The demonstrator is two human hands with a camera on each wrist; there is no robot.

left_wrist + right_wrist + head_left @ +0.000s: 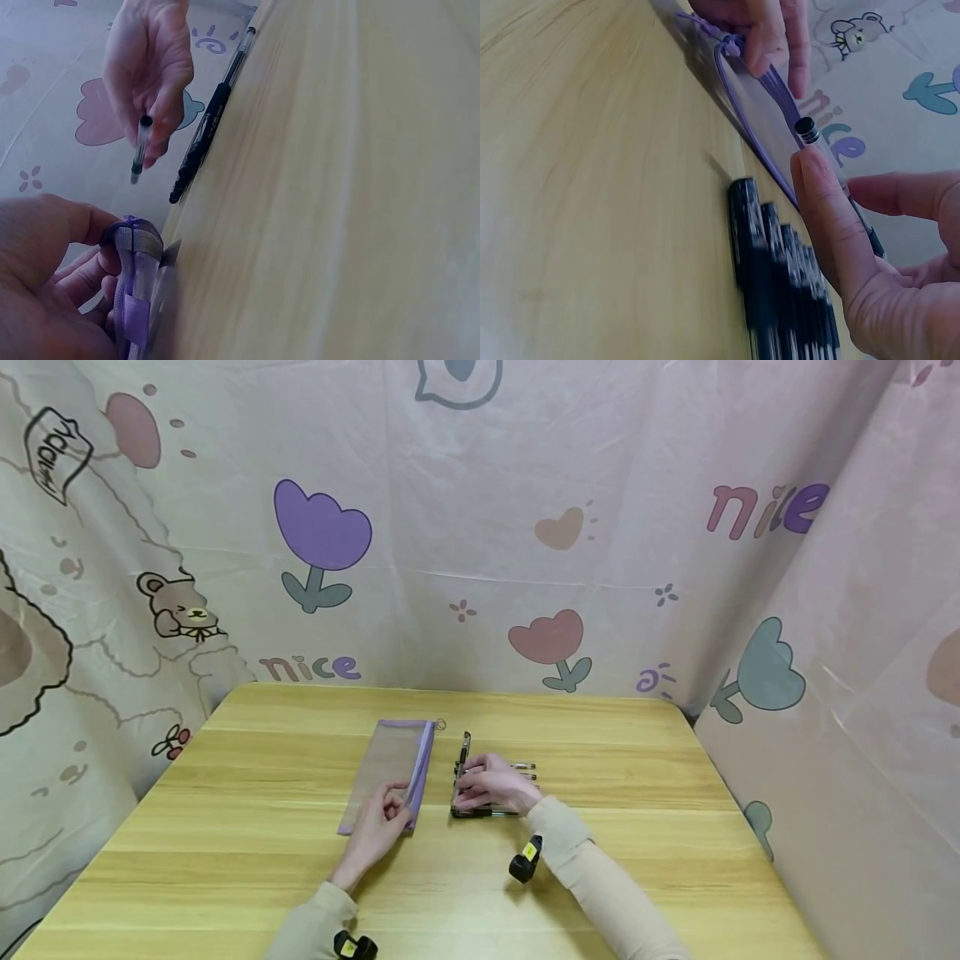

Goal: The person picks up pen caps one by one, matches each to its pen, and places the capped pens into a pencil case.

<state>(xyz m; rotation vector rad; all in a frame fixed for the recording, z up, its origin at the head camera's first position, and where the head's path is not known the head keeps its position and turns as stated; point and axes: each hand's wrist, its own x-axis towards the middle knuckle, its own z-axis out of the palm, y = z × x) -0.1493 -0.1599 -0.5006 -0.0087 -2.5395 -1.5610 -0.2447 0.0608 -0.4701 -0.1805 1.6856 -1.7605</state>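
Observation:
A flat see-through mesh zip pouch (378,758) with purple edging lies left of the table's middle. My left hand (377,822) pinches its near zipper corner between thumb and fingers; the purple zipper end (136,247) stands slightly lifted in the left wrist view. In the right wrist view the pouch's purple edges (739,112) bow apart. My right hand (498,781) holds a black-and-clear gel pen (808,130) between thumb and fingers, above the table and beside the pouch. Below that hand several similar pens (751,240) lie side by side in a row.
The wooden table (622,827) reaches back to a printed curtain (450,552), which also hangs at both sides. A small ring (440,724) sits at the pouch's far zipper end. Black wrist cameras (526,858) are strapped to both sleeves.

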